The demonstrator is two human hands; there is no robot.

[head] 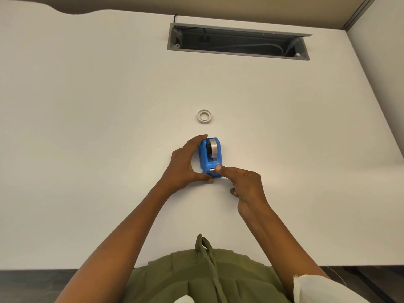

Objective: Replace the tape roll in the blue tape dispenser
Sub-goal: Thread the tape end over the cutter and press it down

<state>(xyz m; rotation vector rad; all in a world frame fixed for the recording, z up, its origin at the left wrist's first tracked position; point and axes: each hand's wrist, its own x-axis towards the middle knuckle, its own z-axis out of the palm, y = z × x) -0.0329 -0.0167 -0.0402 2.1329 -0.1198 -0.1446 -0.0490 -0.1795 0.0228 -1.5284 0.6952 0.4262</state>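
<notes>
The blue tape dispenser [210, 158] stands on the white desk [87, 127] in the middle of the view, its cutter end toward me. A tape roll [213, 148] on a black hub sits in its cradle. My left hand [185, 162] wraps around the dispenser's left side, fingers at the far end and thumb at the near end. My right hand [244, 186] is mostly curled, and its index fingertip presses on the dispenser's cutter end. A thin whitish tape ring [204, 116] lies flat on the desk just beyond the dispenser, touched by neither hand.
An open grey cable tray [238, 41] with cords is cut into the desk at the back. A wall panel [382, 62] borders the desk on the right. The desk's near edge runs just in front of my green-clothed body [207, 278].
</notes>
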